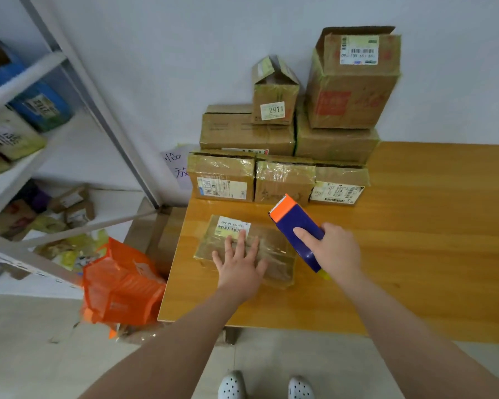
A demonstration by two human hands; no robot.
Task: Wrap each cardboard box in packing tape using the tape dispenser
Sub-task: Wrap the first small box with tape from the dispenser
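A flat cardboard box [274, 254] with a white label and glossy tape on it lies near the table's front left corner. My left hand [241, 264] rests flat on its top, fingers spread and straight. My right hand [333, 249] grips a blue tape dispenser [296, 224] with an orange cutter head. The dispenser hangs in the air just right of the box, its cutter pointing away from me.
Several taped cardboard boxes [283, 182] are stacked against the wall at the back of the wooden table [415, 240]. An orange bag [121, 286] sits on the floor at the table's left. A metal shelf [69, 139] with parcels stands further left.
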